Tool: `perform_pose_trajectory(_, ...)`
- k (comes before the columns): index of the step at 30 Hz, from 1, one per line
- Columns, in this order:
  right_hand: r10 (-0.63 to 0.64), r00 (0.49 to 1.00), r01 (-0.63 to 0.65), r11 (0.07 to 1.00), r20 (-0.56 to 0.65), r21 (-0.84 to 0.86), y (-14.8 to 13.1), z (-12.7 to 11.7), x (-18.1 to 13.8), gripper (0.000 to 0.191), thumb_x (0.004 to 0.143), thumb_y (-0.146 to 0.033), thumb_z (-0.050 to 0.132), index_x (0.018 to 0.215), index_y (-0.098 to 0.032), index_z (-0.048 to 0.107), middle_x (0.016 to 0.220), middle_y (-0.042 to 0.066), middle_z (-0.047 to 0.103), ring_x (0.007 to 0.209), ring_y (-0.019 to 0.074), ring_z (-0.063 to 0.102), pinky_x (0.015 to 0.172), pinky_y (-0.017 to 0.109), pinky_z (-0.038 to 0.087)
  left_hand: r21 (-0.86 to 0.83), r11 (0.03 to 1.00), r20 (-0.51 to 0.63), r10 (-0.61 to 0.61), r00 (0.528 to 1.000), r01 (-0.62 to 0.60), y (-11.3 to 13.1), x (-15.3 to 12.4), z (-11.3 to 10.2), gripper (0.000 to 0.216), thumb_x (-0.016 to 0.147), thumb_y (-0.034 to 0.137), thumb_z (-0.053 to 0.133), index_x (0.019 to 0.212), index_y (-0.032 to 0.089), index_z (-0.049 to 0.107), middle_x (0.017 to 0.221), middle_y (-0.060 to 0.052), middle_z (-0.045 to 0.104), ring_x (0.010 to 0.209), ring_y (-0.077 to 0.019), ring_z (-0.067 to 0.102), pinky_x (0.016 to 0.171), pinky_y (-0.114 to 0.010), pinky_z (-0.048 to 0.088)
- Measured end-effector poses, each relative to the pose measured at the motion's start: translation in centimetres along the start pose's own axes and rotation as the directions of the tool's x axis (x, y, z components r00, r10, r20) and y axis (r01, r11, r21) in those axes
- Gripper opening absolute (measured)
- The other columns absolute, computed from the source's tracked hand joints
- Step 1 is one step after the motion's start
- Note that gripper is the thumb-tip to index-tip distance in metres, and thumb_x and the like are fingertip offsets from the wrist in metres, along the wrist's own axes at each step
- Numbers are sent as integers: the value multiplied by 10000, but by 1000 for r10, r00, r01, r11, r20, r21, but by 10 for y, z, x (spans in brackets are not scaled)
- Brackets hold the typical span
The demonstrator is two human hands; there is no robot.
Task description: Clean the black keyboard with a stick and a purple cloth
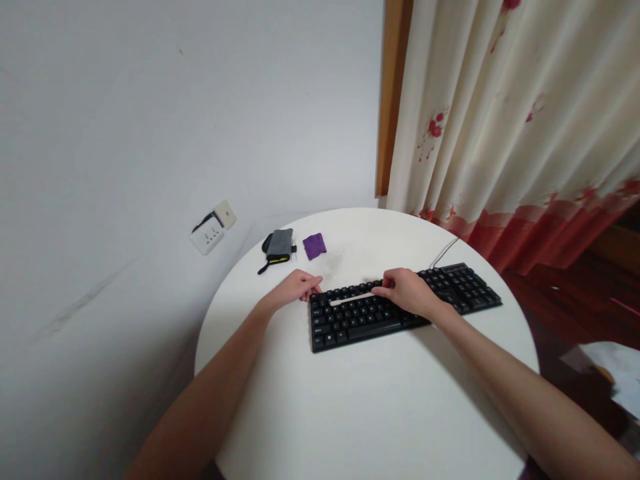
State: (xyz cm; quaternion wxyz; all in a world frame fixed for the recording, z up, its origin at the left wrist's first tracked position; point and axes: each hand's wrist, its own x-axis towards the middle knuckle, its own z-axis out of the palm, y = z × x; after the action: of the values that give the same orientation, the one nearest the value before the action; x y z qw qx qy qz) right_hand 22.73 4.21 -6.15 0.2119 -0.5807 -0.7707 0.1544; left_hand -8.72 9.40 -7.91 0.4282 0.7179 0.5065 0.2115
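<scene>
A black keyboard [440, 293] lies on a round white table [370, 400], its cable running off toward the curtain. My left hand [295, 288] rests at the keyboard's upper left corner, fingers curled and pinched against its edge. My right hand [407, 292] lies over the middle keys, its fingers closed on the end of a thin pale stick [353, 299] that lies flat along a key row. The stick's right end is hidden under my fingers.
A grey and black pouch [278, 247] and a small purple cloth [315, 245] lie at the table's far side. A wall socket [213, 228] is on the white wall behind. A cream and red curtain [510, 127] hangs at the right.
</scene>
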Motion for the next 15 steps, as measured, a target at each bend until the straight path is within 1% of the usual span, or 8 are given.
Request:
perform_pose_trajectory(5, -1, 1000, 1, 1000, 15, 0, 3, -1, 2, 345, 801, -519, 648, 678, -197, 633, 719, 37, 671, 657, 160, 574, 586, 260, 353, 7, 1000, 0, 2, 1000, -2, 1, -1, 0, 539, 858, 568, 542, 723, 82, 731, 510, -56, 614, 450, -107, 507, 481, -220, 393)
perform_pose_trajectory(12, 11, 999, -12, 1000, 46, 8, 31, -20, 6, 340, 769, -496, 671, 637, -187, 618, 664, 33, 653, 601, 152, 560, 571, 267, 368, -1, 1000, -11, -12, 1000, 12, 5, -3, 0, 514, 856, 544, 551, 712, 83, 729, 506, -54, 609, 449, -108, 508, 479, -221, 391)
perform_pose_trajectory(15, 26, 999, -27, 1000, 48, 15, 38, -25, 7, 344, 758, -500, 675, 631, -185, 619, 654, 33, 651, 592, 152, 561, 566, 267, 372, -2, 1000, -8, -10, 1000, 10, 5, -3, 0, 511, 857, 542, 552, 713, 84, 730, 508, -55, 610, 451, -108, 511, 481, -221, 394)
